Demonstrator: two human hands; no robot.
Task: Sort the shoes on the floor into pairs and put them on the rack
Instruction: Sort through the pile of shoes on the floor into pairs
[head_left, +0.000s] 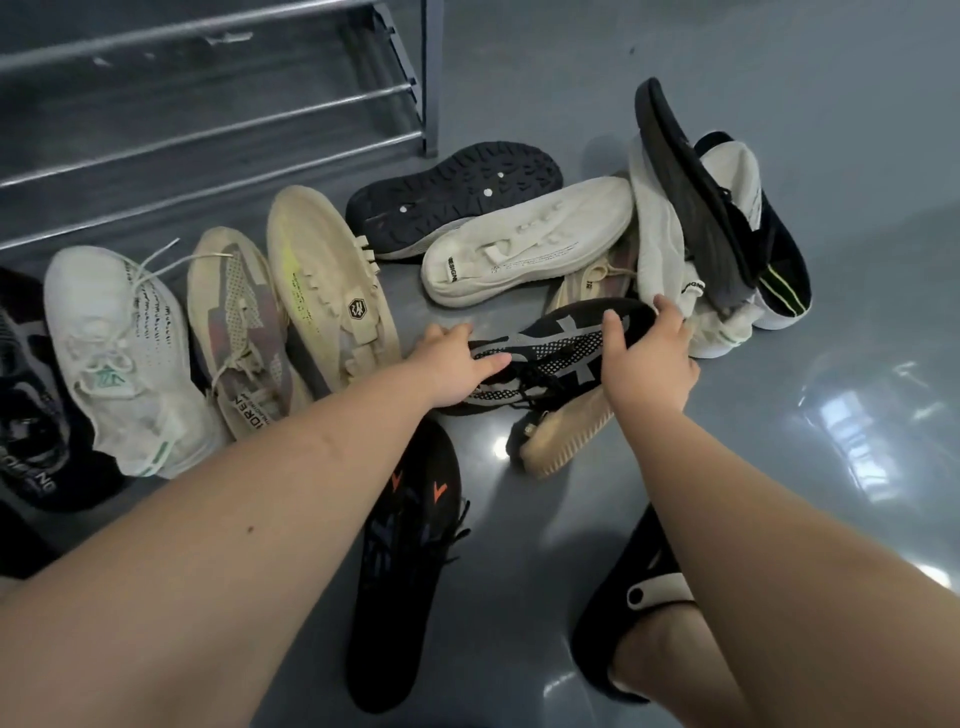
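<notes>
The head camera looks down at a shiny grey floor (779, 130) with many shoes on it. Both hands are on one black sneaker with a tan sole (550, 358) in the middle. The left hand (462, 364) holds the heel end, with its fingers curled over the top of the shoe. The right hand (647, 358) grips the toe end, thumb on one side and fingers wrapped round the tip. The sneaker tips on its side, so its tan sole shows below.

A metal shoe rack (208, 104) stands at the top left, and its bars have no shoes on them.

In front of the rack, shoes lie in a row. From the left there is a black and grey sneaker (31, 395), then a white sneaker with green trim (119, 353), then a beige knit sneaker (239, 327), then a tan sneaker with a yellow stripe (327, 280).

Behind the hands a dark shoe lies sole up (452, 192), touching a white slip-on sneaker (524, 239). At the right, white and black shoes are heaped in a pile (711, 218).

Near the bottom lies a black sneaker with orange marks (405, 561). The person's foot wears a black sandal (634, 597).
</notes>
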